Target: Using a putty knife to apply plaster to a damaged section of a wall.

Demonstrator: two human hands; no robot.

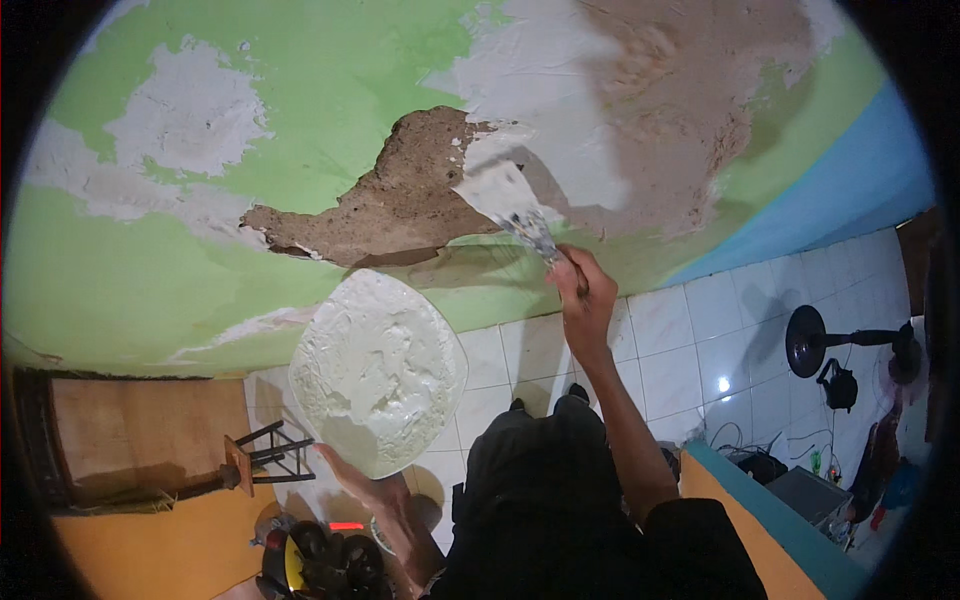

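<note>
My right hand (585, 290) is closed round the handle of a putty knife (505, 200), its wide blade coated white. The blade lies at the wall, over the border between a bare brown patch (405, 195) and a smooth white filled area (575, 140). Low on the left, my left hand (365, 485) grips a white plate (360, 457) at its near edge, with the fingers partly hidden beneath. Creamy white filler (375, 350) is spread over most of the plate, which is held out close to the wall.
Peeling green wall (330, 70) spans the top, turning blue at the right. White floor tiles (660, 325) run below it. A small stool (265, 455) stands at the left, and a dark fan (806, 340) and black kettle (840, 385) at the right. A teal-topped partition (770, 515) is beside me.
</note>
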